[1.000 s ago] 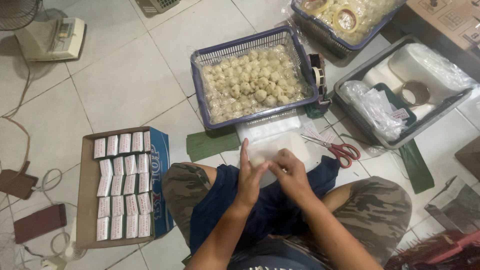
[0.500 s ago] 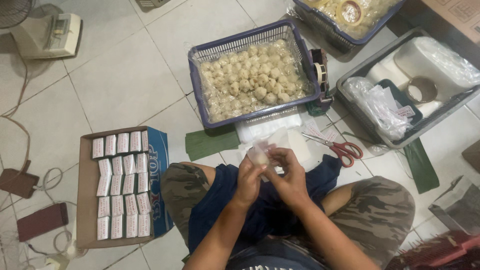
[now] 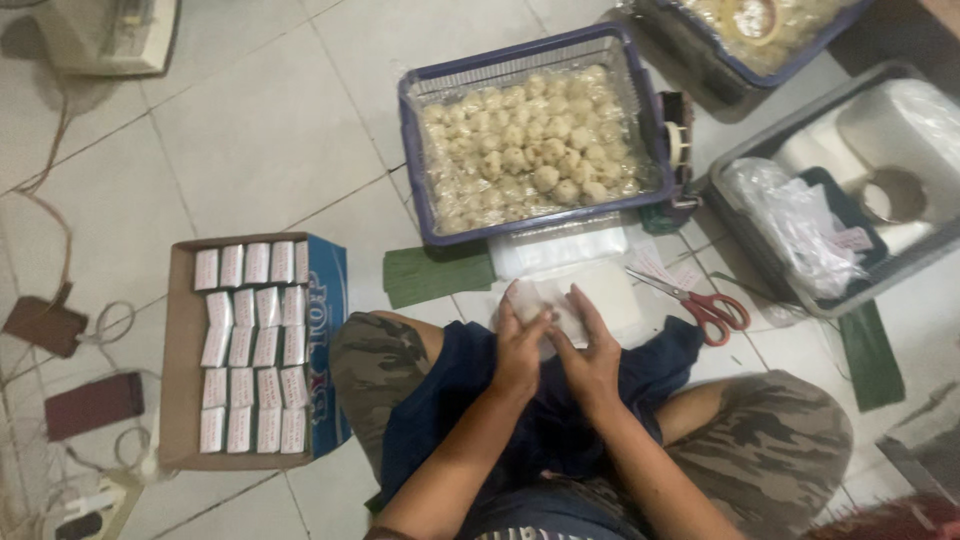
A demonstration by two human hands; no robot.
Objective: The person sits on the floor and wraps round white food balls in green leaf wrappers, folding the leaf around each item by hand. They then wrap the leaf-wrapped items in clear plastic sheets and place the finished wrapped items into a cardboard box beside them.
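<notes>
I sit cross-legged on a tiled floor with both hands together over my lap. My left hand (image 3: pixel 520 345) and my right hand (image 3: pixel 590 350) both pinch a small white wrapped packet (image 3: pixel 533 300) between their fingertips. Just beyond them lies a stack of clear plastic sheets (image 3: pixel 600 290). Further ahead stands a blue basket (image 3: pixel 640 110) lined with plastic and filled with several pale round food balls (image 3: pixel 525 150).
A cardboard box (image 3: pixel 185 350) of small white packets sits at my left knee. Red-handled scissors (image 3: pixel 715 310) lie to the right, green leaf strips (image 3: pixel 435 275) in front. A grey tray (image 3: pixel 760 160) with plastic bags stands at right, cables (image 3: pixel 60 200) at left.
My hands have dropped slightly toward my lap, still pressed together around the white packet. The view has shifted a little; nothing else moved.
</notes>
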